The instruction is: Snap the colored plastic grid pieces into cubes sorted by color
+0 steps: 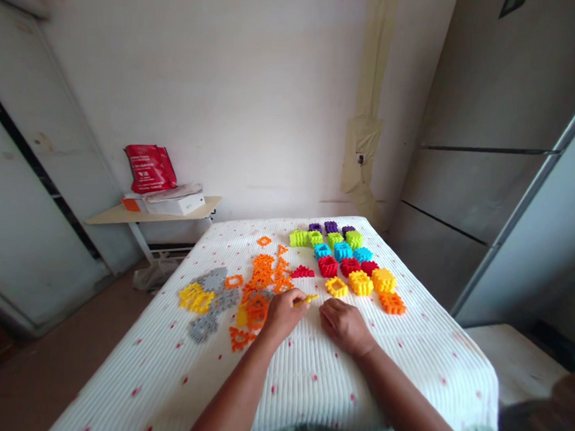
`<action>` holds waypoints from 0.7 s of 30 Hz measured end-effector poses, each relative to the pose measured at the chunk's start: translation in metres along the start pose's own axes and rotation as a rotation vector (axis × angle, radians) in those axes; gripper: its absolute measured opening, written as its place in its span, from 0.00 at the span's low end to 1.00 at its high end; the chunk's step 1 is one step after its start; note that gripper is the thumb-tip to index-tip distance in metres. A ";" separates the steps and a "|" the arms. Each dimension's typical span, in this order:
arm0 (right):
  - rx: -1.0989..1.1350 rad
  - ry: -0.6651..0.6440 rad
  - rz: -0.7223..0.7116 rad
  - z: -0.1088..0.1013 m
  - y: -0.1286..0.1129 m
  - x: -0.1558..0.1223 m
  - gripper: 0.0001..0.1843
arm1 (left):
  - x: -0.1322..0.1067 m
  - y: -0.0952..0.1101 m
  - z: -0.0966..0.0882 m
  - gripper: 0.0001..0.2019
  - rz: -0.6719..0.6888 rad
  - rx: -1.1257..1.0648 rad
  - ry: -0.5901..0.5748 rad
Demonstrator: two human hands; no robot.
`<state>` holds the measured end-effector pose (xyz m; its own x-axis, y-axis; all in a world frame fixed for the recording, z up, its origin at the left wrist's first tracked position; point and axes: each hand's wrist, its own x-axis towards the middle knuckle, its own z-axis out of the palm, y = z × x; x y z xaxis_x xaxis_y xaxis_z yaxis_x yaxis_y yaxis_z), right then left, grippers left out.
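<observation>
My left hand (284, 313) is closed in a pinch on a yellow interlocking building piece (312, 298), which sticks out to the right of the fingertips. Just right of it, my right hand (347, 325) rests low over the cloth with its fingers curled together; whatever they may hold is hidden. Beside my left hand lies a loose heap of orange notched pieces (262, 271). Ahead of my right hand stand stacks of yellow pieces (360, 283), with an orange stack (392, 303) at their right. Flat red pieces (303, 272) lie between heap and stacks.
Grey pieces (204, 327) and yellow pieces (196, 298) lie at the left. Farther back are red stacks (328, 266), blue stacks (343, 251), green stacks (353, 239) and purple stacks (331, 227). A white dotted cloth (204, 395) covers the table. A grey refrigerator (461, 189) stands right.
</observation>
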<state>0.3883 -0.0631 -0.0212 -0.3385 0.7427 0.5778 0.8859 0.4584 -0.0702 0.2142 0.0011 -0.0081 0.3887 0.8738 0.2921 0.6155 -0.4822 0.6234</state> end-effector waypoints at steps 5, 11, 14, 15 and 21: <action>0.034 0.097 0.136 -0.001 -0.001 0.000 0.13 | 0.000 -0.001 0.017 0.05 0.023 0.074 -0.071; 0.095 0.150 0.211 -0.004 0.004 -0.003 0.12 | -0.004 -0.001 0.009 0.06 0.034 0.219 -0.080; 0.093 0.137 0.199 -0.003 0.002 -0.002 0.13 | -0.001 -0.008 0.007 0.05 0.019 0.323 -0.066; 0.093 0.138 0.197 -0.003 0.001 -0.002 0.13 | 0.001 -0.011 0.007 0.05 0.018 0.357 -0.060; 0.103 0.139 0.194 -0.006 0.001 -0.002 0.13 | 0.015 -0.025 0.002 0.07 0.016 0.386 -0.019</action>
<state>0.3918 -0.0665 -0.0174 -0.1121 0.7504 0.6514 0.8907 0.3665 -0.2690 0.2058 0.0257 -0.0207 0.4107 0.8663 0.2844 0.8206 -0.4872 0.2989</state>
